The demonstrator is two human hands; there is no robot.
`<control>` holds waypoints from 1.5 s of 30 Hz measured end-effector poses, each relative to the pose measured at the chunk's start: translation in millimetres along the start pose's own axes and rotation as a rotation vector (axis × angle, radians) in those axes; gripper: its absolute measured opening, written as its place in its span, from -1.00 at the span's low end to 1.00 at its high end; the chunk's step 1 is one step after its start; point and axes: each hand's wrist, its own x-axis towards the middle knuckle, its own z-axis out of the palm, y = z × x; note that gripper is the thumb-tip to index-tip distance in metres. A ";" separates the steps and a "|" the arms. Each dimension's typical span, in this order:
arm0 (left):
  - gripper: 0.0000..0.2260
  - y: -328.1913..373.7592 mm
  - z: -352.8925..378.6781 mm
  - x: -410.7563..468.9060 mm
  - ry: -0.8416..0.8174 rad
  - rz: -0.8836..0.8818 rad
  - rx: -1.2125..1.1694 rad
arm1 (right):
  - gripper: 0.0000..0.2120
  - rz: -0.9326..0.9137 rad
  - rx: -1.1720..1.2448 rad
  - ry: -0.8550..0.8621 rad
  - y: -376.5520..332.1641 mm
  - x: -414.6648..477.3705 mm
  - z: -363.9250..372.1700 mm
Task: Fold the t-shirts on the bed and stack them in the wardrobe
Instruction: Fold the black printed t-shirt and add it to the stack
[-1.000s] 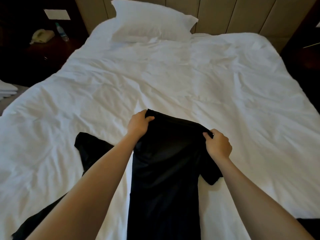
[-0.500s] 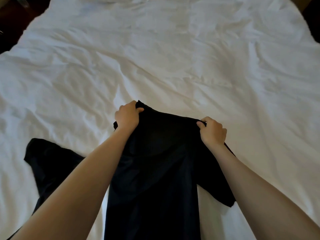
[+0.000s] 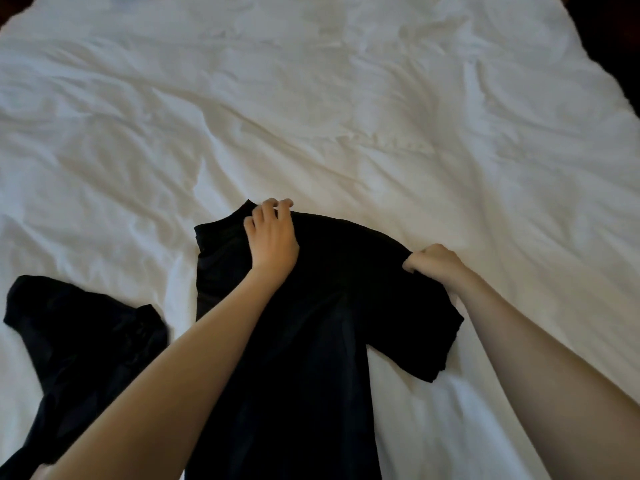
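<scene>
Since 0.5 s ago the black t-shirt (image 3: 294,341) has gone from held up to lying on the bed (image 3: 381,116). It sits front-centre, collar end away from me, body running out past the bottom of view. The left hand (image 3: 272,237) has slid inward along the top edge, approx to the neckline. Its fingers are bent over the cloth, but I can't tell if they pinch or just press. The right hand (image 3: 433,265) hasn't let go: fingers clamped on the right shoulder, w/ the sleeve fanned out below. The shirt's left side shows a straight edge, no sleeve visible. A 2nd black garment (image 3: 79,341) lies to the left, apart from the 1st. My read: laying-out is about done and the 1st fold is due. Nothing is stacked; wardrobe not in view.
</scene>
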 end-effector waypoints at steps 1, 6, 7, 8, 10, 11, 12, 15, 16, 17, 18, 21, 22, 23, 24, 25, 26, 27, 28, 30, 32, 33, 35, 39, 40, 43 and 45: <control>-0.53 9.9 -1.2 -5.6 -0.010 0.037 -0.053 | -0.80 -0.001 0.151 -0.026 3.7 -2.1 -3.3; -0.70 65.4 -0.2 -42.3 -0.186 0.211 -0.492 | -0.84 0.018 0.802 -0.189 18.8 -12.8 -18.1; -0.76 76.5 0.1 -50.7 -0.247 0.209 -0.583 | -0.81 0.020 0.800 -0.205 23.5 -13.2 -20.3; -0.81 87.0 0.8 -58.5 -0.313 0.198 -0.653 | -0.78 0.020 0.744 -0.216 27.5 -14.9 -23.0; -0.86 100.1 4.7 -70.8 -0.410 0.191 -0.694 | -0.82 0.033 0.510 -0.239 32.4 -15.2 -25.1; -0.87 105.6 6.9 -76.5 -0.414 0.205 -0.676 | -0.85 0.042 0.373 -0.252 34.6 -17.6 -27.2; -0.88 111.7 10.0 -83.0 -0.394 0.217 -0.661 | -0.79 0.051 0.276 -0.259 38.8 -19.1 -30.1; -0.83 128.8 14.5 -98.3 -0.377 0.171 -0.670 | -0.66 0.015 0.312 -0.234 49.0 -21.3 -41.4; -0.77 135.3 15.7 -101.6 -0.413 0.147 -0.663 | -0.76 -0.011 0.408 -0.227 51.5 -23.3 -44.4; -0.70 144.3 16.5 -104.0 -0.457 0.127 -0.651 | -0.88 -0.035 0.530 -0.207 55.7 -23.7 -48.1; -0.62 152.2 17.3 -104.7 -0.498 0.098 -0.646 | -0.89 -0.054 0.631 -0.164 59.7 -21.9 -49.8; -0.50 172.9 18.9 -98.1 -0.588 -0.045 -0.686 | -0.76 -0.076 0.824 0.104 71.4 -13.5 -43.7; -0.55 177.9 21.1 -95.2 -0.598 -0.081 -0.694 | -0.76 -0.055 0.874 0.195 75.1 -11.1 -40.0; -0.65 179.9 23.2 -91.2 -0.593 -0.100 -0.695 | -0.76 -0.038 0.928 0.256 78.0 -8.7 -35.2; -0.77 181.0 25.6 -87.3 -0.578 -0.112 -0.696 | -0.78 -0.013 0.978 0.278 80.8 -8.2 -30.6; -0.83 182.7 27.9 -83.6 -0.558 -0.130 -0.713 | -0.82 0.013 1.016 0.274 83.6 -8.7 -27.0; -0.85 183.9 29.6 -79.6 -0.531 -0.157 -0.752 | -0.86 0.041 1.026 0.242 84.9 -11.3 -22.5; -0.86 187.3 31.2 -76.8 -0.516 -0.189 -0.816 | -0.91 0.066 1.025 0.184 87.5 -14.7 -18.8; -0.88 190.1 33.1 -74.1 -0.520 -0.225 -0.889 | -0.93 0.087 1.042 0.104 88.4 -21.2 -14.8; -0.85 198.0 35.3 -71.4 -0.606 -0.285 -1.006 | -0.87 0.102 1.102 -0.065 94.0 -31.5 -6.5; -0.76 201.3 38.1 -74.3 -0.731 -0.307 -1.051 | -0.87 0.108 1.115 -0.163 100.9 -39.6 -1.2; -0.74 201.0 38.3 -76.6 -0.767 -0.313 -1.077 | -0.89 0.098 1.132 -0.194 103.5 -42.7 0.3; -0.71 198.0 34.2 -82.1 -0.790 -0.339 -1.160 | -0.91 0.062 1.127 -0.212 105.1 -47.5 2.9; -0.71 181.4 21.2 -95.4 -0.676 -0.349 -1.209 | -0.73 0.064 0.941 0.045 103.8 -43.9 17.2; -0.72 175.2 16.8 -101.6 -0.640 -0.354 -1.210 | -0.68 0.095 0.905 0.133 104.7 -42.7 22.1; -0.76 152.7 4.5 -124.0 -0.545 -0.351 -1.163 | -0.58 0.172 0.858 0.300 109.8 -51.3 33.6; -0.78 133.9 -2.2 -142.1 -0.485 -0.392 -1.152 | -0.58 0.168 0.830 0.318 115.2 -65.9 46.3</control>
